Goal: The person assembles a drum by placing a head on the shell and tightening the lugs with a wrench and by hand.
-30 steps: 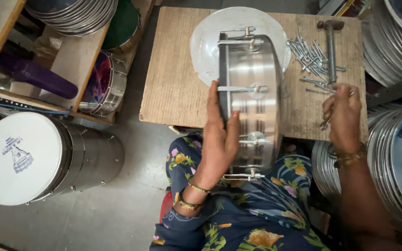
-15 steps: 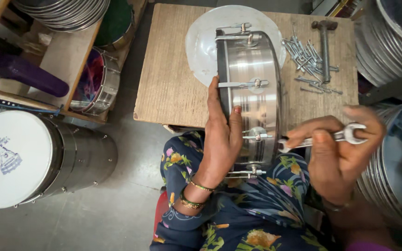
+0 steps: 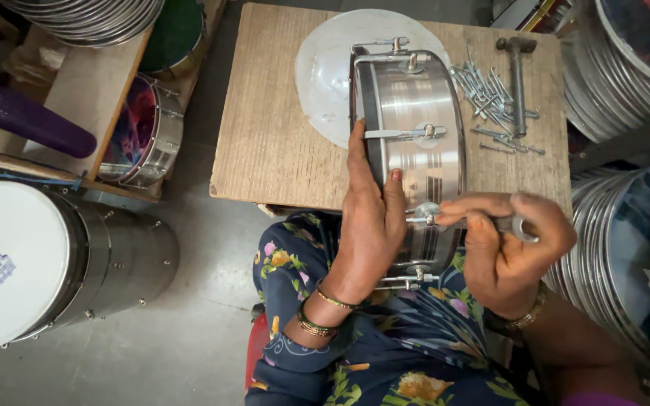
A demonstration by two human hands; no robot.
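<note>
A shiny steel drum shell (image 3: 423, 143) stands on its edge at the near side of a small wooden table (image 3: 272, 143), leaning over my lap. My left hand (image 3: 370, 225) grips its left rim, fingers wrapped over the hoop. My right hand (image 3: 509, 248) holds a metal tuning rod (image 3: 445, 219) and presses its tip against a lug (image 3: 424, 213) on the shell's side. More rods with lugs (image 3: 408, 133) sit fitted around the shell. A round white drum skin (image 3: 332, 75) lies flat under the shell.
A heap of loose metal rods (image 3: 490, 98) and a hammer (image 3: 518, 75) lie on the table's right. A tall steel drum with a white head (image 3: 47, 263) lies at the left. Stacked steel hoops (image 3: 611, 68) fill the right side; more drums sit on shelves (image 3: 144, 128) at the left.
My right hand left the pile of rods on the table with one rod, swung it toward the drum shell and now holds it against a lug. The left hand stayed on the rim.
</note>
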